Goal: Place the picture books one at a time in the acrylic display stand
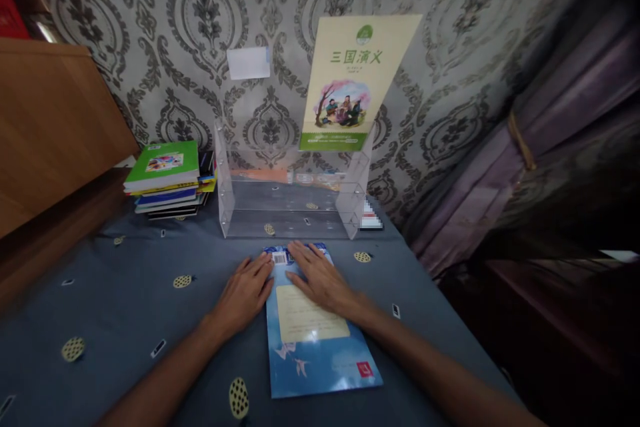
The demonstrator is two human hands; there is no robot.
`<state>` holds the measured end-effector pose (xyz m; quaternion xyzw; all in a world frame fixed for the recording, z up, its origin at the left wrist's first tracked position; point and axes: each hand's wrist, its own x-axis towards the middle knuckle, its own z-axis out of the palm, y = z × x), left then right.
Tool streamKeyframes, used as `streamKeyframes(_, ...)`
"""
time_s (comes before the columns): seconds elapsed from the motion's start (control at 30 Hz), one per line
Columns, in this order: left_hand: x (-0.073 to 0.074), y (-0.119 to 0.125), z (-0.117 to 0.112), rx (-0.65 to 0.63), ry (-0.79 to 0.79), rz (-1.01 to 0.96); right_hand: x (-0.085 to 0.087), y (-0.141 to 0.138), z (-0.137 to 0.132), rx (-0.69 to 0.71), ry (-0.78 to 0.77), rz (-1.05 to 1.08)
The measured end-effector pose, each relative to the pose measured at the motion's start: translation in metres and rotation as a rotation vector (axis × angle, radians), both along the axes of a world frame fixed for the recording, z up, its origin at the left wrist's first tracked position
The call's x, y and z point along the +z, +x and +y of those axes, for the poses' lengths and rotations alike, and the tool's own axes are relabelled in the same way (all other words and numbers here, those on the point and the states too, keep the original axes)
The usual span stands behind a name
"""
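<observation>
The surface is covered by a grey-blue cloth with small yellow dotted ovals and stands against a patterned grey wall. A clear acrylic rack sits at the far edge of the surface, against the wall. A pale yellow-green book stands upright at the right end of the rack, front cover facing me. Left of the rack, a stack of books lies flat, a green one on top. Directly before me, just short of the rack, a blue book lies flat on the surface, back cover up, barcode at its far left corner. My left hand rests palm down, fingers spread flat, on the book's far left edge and the cloth beside it. My right hand lies flat and unclenched on the book's upper part. Neither hand grips anything.
</observation>
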<state>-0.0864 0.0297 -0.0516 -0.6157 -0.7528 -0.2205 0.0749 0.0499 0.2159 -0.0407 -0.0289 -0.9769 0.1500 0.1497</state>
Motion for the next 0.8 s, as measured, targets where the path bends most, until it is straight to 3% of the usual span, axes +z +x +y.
streamKeyframes(0.27,0.004,0.001,0.003,0.029,0.009,-0.017,-0.009,0.021,0.028,-0.31,-0.106,0.089)
streamKeyframes(0.57,0.009,0.0,0.002,0.026,-0.01,-0.01,-0.008,0.018,0.048,-0.26,-0.292,0.19)
streamKeyframes(0.8,0.012,0.003,0.006,0.062,-0.051,0.017,-0.016,0.021,0.074,-0.138,-0.598,0.169)
